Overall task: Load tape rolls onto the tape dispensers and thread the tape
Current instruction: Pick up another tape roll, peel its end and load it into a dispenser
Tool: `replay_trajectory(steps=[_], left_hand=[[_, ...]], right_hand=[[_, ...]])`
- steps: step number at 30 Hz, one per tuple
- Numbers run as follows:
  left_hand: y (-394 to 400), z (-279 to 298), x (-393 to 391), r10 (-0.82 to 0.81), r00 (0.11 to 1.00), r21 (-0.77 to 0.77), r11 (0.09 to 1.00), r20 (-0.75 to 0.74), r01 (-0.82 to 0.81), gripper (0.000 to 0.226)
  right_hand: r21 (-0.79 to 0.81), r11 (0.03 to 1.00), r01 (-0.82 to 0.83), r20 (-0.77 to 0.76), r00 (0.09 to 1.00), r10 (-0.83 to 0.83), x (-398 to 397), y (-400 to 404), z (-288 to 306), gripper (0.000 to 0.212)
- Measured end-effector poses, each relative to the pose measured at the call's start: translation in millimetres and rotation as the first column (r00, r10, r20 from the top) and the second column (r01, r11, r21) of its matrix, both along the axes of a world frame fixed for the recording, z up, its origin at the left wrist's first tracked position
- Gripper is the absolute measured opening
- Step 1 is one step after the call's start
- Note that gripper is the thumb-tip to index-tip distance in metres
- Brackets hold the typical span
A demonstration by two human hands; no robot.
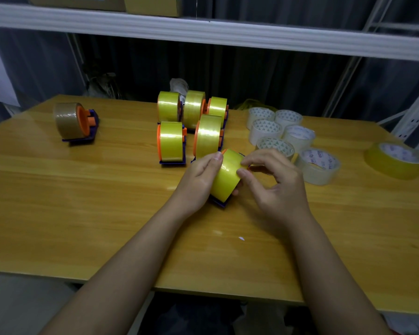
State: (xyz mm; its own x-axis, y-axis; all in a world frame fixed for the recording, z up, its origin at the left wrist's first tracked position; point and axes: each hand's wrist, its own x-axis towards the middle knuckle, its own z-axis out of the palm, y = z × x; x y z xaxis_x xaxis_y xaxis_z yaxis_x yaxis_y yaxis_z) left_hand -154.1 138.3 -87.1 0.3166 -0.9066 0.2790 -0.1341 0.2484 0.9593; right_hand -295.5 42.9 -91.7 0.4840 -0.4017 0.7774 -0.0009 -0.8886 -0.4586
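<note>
A yellow tape roll point(228, 176) sits on a purple and orange dispenser point(218, 202) in the middle of the table. My left hand point(198, 180) grips the roll from its left side. The thumb and forefinger of my right hand point(273, 182) pinch at the roll's right face, where the tape end lies. Behind them stand several loaded dispensers with yellow rolls point(171, 141). A dispenser with a brown roll point(74, 122) stands apart at the far left.
Several loose clear tape rolls point(318, 166) lie flat at the right, and one wide yellow roll point(394, 160) lies near the right edge. A white shelf beam point(203, 30) runs overhead. The wooden table point(82, 201) has its front edge close to me.
</note>
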Motion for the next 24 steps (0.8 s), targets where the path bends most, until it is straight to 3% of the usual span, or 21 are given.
replay_trajectory(steps=[12, 19, 24], left_hand=[[-1.3, -1.7, -1.2, -0.002, 1.0, -0.013, 1.0, -0.009, 0.002, 0.037], [-3.3, -4.2, 0.0, 0.016, 1.0, -0.003, 1.0, 0.019, -0.016, 0.037], [-3.1, -3.7, -2.1, 0.01, 1.0, 0.001, 1.0, 0.025, -0.01, 0.038]], right_hand=[[0.007, 1.0, 0.029, 0.03, 0.999, -0.029, 1.8, -0.2, 0.3, 0.003], [-0.193, 0.973, 0.127, 0.004, 0.992, -0.129, 5.3, 0.1, -1.0, 0.017], [-0.148, 0.977, 0.154, 0.018, 0.988, -0.153, 5.1, 0.3, -0.4, 0.019]])
